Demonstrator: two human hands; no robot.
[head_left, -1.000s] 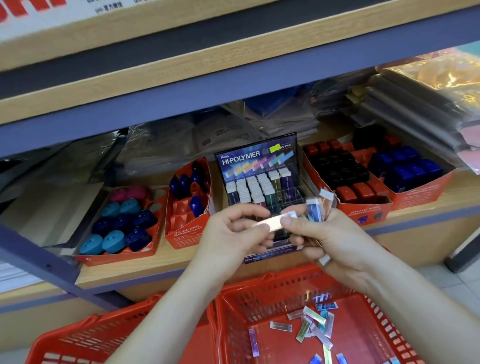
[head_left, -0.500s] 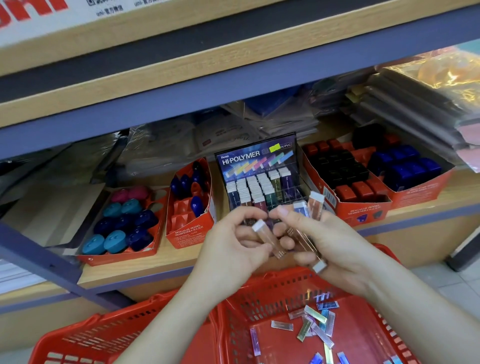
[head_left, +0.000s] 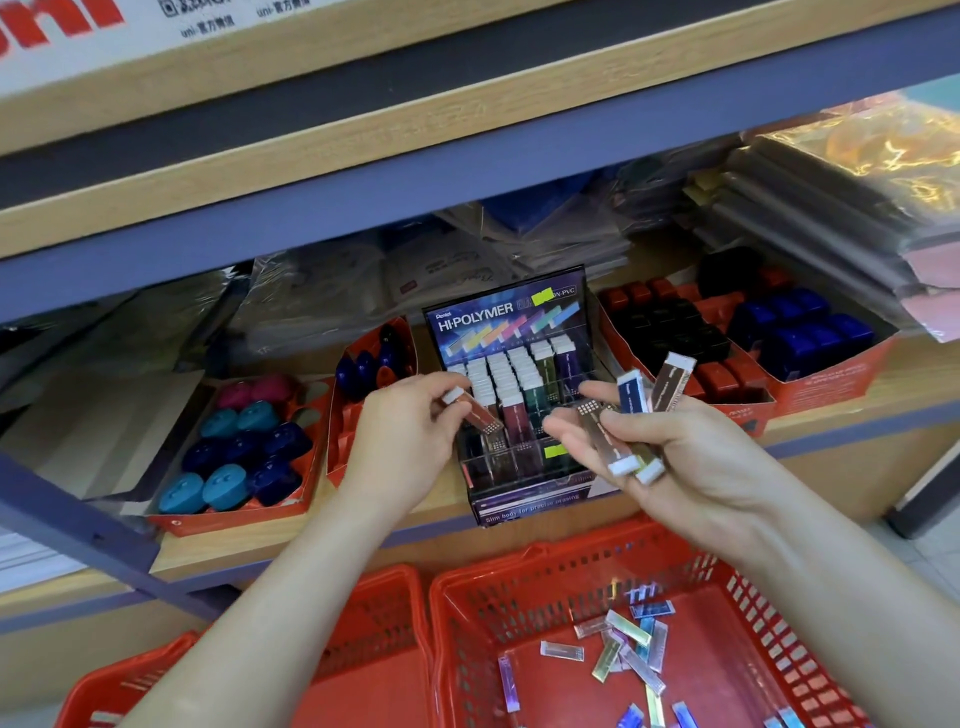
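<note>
Diagonally tilted eraser (head_left: 475, 412), white cap upper-left

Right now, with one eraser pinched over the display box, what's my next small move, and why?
Probably lower the eraser in your left hand into a front slot of the display box: it hovers over the box, the front slots look part-empty, and your right hand holds more erasers.

The single head camera looks forward and down from close behind the left hand (head_left: 400, 441) and right hand (head_left: 670, 457); shelf (head_left: 311, 530) beyond them, red basket (head_left: 571, 558) beneath.
</note>
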